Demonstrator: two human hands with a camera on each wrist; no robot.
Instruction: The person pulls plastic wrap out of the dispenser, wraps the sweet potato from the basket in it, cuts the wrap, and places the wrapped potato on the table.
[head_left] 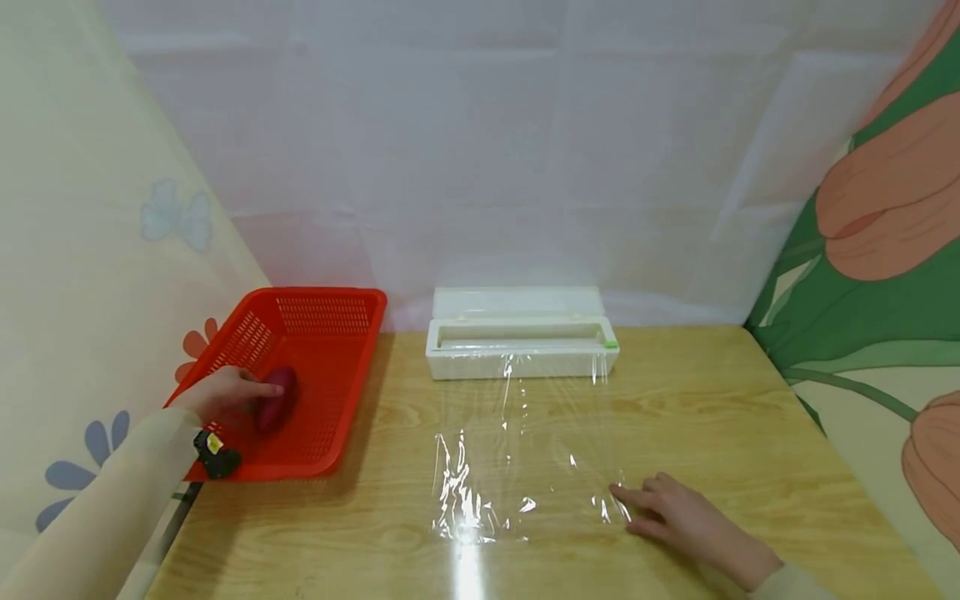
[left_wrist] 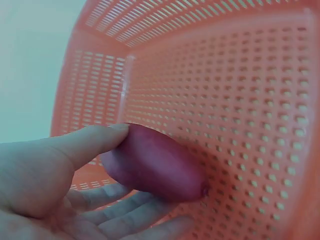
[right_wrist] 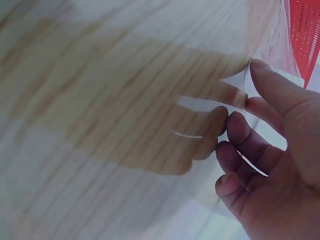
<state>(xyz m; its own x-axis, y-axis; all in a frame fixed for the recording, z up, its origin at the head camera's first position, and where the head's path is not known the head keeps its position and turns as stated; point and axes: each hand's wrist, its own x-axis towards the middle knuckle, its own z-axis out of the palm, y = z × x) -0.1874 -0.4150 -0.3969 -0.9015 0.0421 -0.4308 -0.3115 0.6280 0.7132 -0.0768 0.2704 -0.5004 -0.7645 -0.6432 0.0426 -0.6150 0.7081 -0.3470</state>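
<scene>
In the head view my left hand (head_left: 228, 393) reaches into a red plastic basket (head_left: 327, 358). It holds a purple sweet potato (head_left: 279, 398). The left wrist view shows the thumb on top of the sweet potato (left_wrist: 157, 162) and the fingers beneath it, close over the basket's perforated floor. Clear plastic wrap (head_left: 468, 492) stretches over the wooden table from a white dispenser box (head_left: 517, 364). My right hand (head_left: 686, 521) is at the near right corner of the wrap, an outstretched finger touching it. From the right wrist, its fingers (right_wrist: 240, 130) appear spread apart and slightly bent, mirrored in the tabletop.
The dispenser's lid (head_left: 517, 300) stands up at the table's back edge, with a green piece (head_left: 611, 344) at the box's right end. A white sheet (head_left: 480, 167) hangs behind. Patterned cloths flank the table (head_left: 720, 400), and the basket lies along the left one.
</scene>
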